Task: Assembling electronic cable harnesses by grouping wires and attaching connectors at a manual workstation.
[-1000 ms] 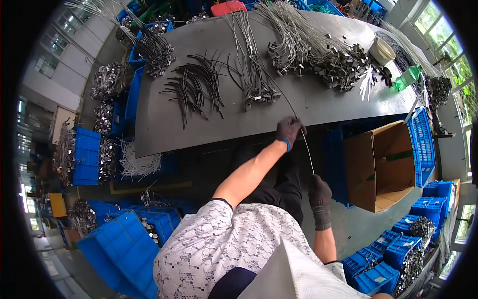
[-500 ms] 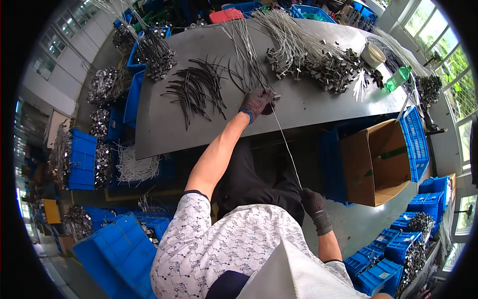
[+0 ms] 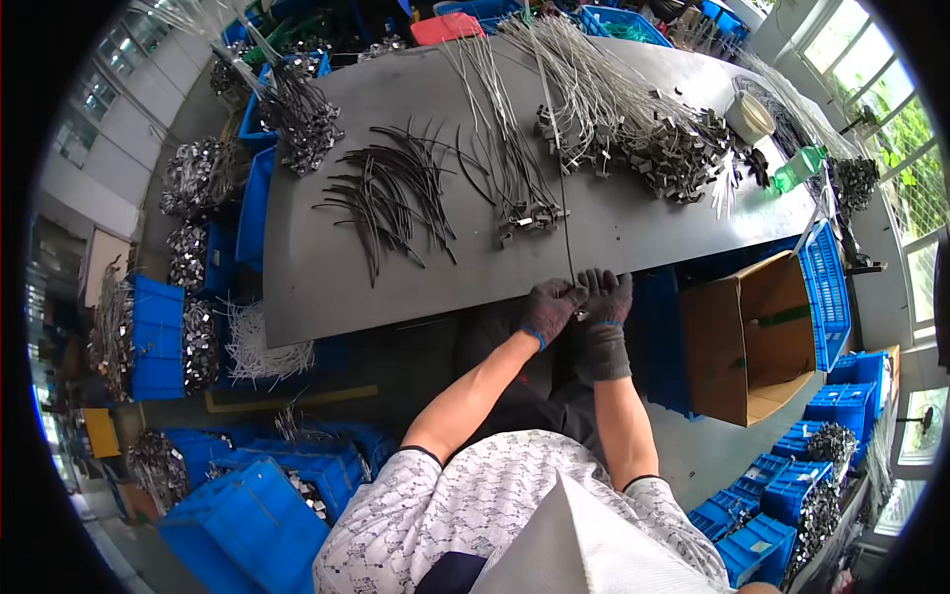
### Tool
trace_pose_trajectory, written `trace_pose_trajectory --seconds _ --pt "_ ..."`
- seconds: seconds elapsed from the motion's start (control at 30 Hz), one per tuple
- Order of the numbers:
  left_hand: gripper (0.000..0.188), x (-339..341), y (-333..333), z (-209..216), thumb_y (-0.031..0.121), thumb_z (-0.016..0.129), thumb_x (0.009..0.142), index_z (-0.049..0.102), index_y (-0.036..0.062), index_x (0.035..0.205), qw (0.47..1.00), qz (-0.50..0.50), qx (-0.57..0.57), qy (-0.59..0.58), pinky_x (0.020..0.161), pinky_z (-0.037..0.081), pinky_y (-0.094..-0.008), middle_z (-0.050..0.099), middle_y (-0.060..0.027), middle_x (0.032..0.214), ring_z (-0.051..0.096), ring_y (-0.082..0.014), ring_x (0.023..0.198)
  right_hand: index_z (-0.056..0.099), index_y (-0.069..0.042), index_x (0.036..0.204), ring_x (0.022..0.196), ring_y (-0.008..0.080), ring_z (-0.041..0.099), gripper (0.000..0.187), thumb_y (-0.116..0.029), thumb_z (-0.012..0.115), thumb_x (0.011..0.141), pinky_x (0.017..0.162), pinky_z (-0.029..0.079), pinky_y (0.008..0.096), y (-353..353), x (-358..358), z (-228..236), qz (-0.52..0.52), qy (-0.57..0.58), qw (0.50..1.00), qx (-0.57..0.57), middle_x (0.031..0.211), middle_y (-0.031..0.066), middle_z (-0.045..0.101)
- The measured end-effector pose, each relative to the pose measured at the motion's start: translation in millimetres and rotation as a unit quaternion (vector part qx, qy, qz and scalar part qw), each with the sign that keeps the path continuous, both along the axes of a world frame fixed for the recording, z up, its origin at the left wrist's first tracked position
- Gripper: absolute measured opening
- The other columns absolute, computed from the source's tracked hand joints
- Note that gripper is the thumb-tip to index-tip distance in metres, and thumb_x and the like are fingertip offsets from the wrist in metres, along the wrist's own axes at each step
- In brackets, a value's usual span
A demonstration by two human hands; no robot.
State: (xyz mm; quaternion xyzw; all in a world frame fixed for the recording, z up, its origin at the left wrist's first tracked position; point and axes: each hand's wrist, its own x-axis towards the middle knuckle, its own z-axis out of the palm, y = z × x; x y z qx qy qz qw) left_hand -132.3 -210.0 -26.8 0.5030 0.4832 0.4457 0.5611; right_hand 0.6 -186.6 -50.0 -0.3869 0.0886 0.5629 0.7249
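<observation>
Both of my hands wear dark gloves and meet at the near edge of the dark grey table (image 3: 327,287). My left hand (image 3: 549,309) and my right hand (image 3: 604,302) pinch the near end of a thin metal wire (image 3: 566,228) that runs straight away from me across the table. A bundle of similar wires with metal end pieces (image 3: 510,168) lies just left of it. Black curved sleeves (image 3: 391,193) are spread further left. A large heap of wires and metal clips (image 3: 643,129) lies at the back right.
An open cardboard box (image 3: 757,337) stands on the floor to my right, beside a blue crate (image 3: 826,287). Blue crates (image 3: 247,515) with metal parts line the floor at left and lower right. A green bottle (image 3: 800,168) and a tape roll (image 3: 749,117) sit far right on the table.
My left hand came back from the wire bundle on the table to the near edge. My right hand rose from beside my lap to join it on the wire's end.
</observation>
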Motion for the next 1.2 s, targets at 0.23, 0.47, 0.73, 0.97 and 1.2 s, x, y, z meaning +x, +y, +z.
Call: trace_pose_trajectory --seconds 0.23,0.47,0.73,0.97,1.2 --pt "0.024 -21.1 77.3 -12.9 0.022 0.071 0.090 0.074 -0.0011 0.087 0.999 0.029 -0.015 -0.035 0.066 0.049 -0.0290 0.071 -0.0039 0.074 0.059 -0.0086 0.071 0.058 -0.004 0.111 0.080 0.0267 0.064 0.036 -0.036 0.059 0.095 0.075 0.058 0.0440 87.5 -36.0 -11.4 0.005 -0.077 0.997 0.014 0.090 0.0082 0.062" --pt "0.022 -67.9 186.9 -25.4 0.022 0.068 0.094 0.073 -0.0001 0.094 0.991 -0.057 -0.001 0.125 0.057 0.047 -0.0252 0.069 -0.0015 0.075 0.061 -0.0073 0.064 0.058 -0.004 0.126 0.086 0.0280 0.067 0.037 -0.020 0.061 0.093 0.076 0.056 0.0384 195.8 36.7 -31.4 0.064 -0.723 0.684 -0.064 0.103 0.0145 0.066" --pt "0.044 -142.5 344.6 -79.6 0.039 0.058 0.080 0.071 -0.0016 0.090 0.862 0.198 -0.053 0.464 0.067 0.050 -0.0471 0.067 -0.0264 0.083 0.067 -0.0442 0.078 0.066 -0.012 0.107 0.096 0.0418 0.063 0.027 -0.034 0.063 0.091 0.081 0.051 0.0495 267.5 63.1 -23.5 0.186 -0.872 0.443 -0.089 0.101 0.0209 0.065" --pt "0.045 -204.0 406.6 -132.3 0.040 0.060 0.085 0.071 0.0046 0.111 0.787 0.131 -0.120 0.591 0.092 0.054 -0.0480 0.068 -0.0189 0.121 0.066 -0.0408 0.109 0.065 -0.004 0.096 0.091 0.0374 0.065 0.029 -0.031 0.068 0.086 0.080 0.051 0.0459 270.1 61.8 -35.8 0.163 -0.793 0.546 -0.217 0.097 0.0184 0.067" --pt "0.034 -161.5 341.6 -92.7 0.026 0.057 0.088 0.070 0.0087 0.115 0.793 0.045 -0.136 0.593 0.093 0.055 -0.0474 0.066 -0.0181 0.124 0.065 -0.0359 0.113 0.066 0.000 0.103 0.096 0.0285 0.069 0.025 -0.014 0.068 0.082 0.082 0.054 0.0384 177.2 152.3 -60.6 0.431 -0.413 0.803 0.012 0.101 0.0140 0.071"
